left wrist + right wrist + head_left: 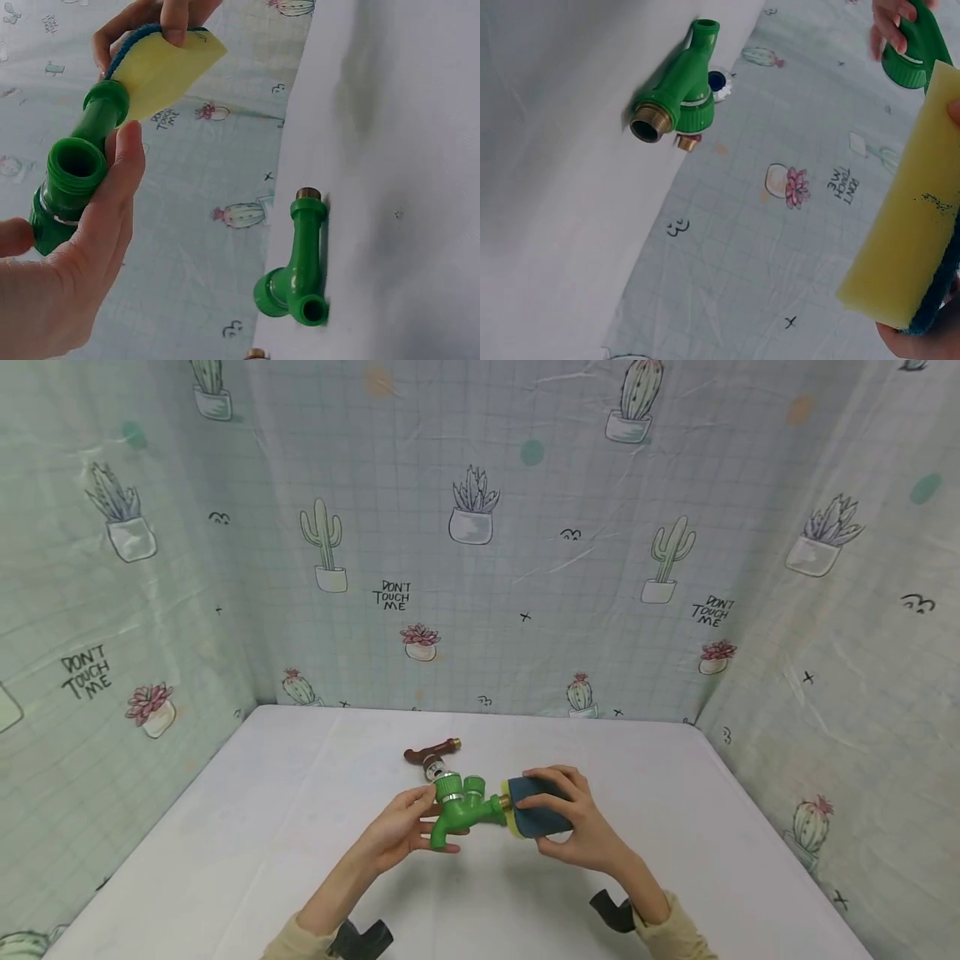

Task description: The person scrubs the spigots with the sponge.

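My left hand (399, 828) holds a green plastic tap (459, 815) above the table, its spout pointing down in the head view. In my right hand (583, 828) is a sponge (542, 814), yellow on one side with a dark blue scouring layer on the other. The sponge's yellow side is at the tap's brass threaded end, which it partly covers. The left wrist view shows the tap's open spout and the sponge (169, 79) bent at its far end. A second green tap (304, 247) lies on the table behind the hands, partly hidden in the head view.
A brown tap (429, 754) with a brass end lies farther back on the white table (315, 793). Cactus-patterned curtains (480, 610) hang behind and at both sides. Black wrist mounts (613, 912) sit by both sleeves.
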Available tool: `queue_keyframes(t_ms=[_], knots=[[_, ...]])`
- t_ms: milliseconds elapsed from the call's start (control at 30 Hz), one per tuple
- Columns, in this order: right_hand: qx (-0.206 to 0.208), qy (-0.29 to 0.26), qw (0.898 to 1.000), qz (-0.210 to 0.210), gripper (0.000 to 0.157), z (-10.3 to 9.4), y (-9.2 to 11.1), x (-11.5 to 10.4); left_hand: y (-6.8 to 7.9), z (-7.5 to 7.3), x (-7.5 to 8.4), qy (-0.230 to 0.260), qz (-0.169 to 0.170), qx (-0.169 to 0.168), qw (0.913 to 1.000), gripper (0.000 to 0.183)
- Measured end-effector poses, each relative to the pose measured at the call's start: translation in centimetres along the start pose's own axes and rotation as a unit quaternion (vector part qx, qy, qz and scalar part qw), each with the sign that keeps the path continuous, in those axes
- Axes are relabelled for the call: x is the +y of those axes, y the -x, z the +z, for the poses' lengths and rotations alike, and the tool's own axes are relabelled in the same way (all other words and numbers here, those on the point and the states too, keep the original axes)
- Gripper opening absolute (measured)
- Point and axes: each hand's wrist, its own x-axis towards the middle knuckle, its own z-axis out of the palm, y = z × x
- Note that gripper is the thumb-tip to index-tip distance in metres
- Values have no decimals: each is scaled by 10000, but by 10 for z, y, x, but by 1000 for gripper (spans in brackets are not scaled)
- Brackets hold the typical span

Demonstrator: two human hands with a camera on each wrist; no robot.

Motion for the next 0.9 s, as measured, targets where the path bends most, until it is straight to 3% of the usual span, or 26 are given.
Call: queue_keyframes(t_ms=[233, 433, 700, 900], knots=[[-160, -139, 9997, 100, 49, -3, 1, -3, 0, 8, 1, -568, 457, 471, 9962, 62], [2, -454, 9987, 229, 50, -8, -6, -11, 1, 13, 0, -969, 765, 1027, 9870, 63], [-587, -567, 9935, 788, 44, -2, -12, -8, 2, 15, 1, -1412, 1225, 1006, 9772, 58], [-416, -21, 9949, 920, 46, -1, -11, 3, 3, 12, 1, -1351, 1296, 930, 9779, 56]])
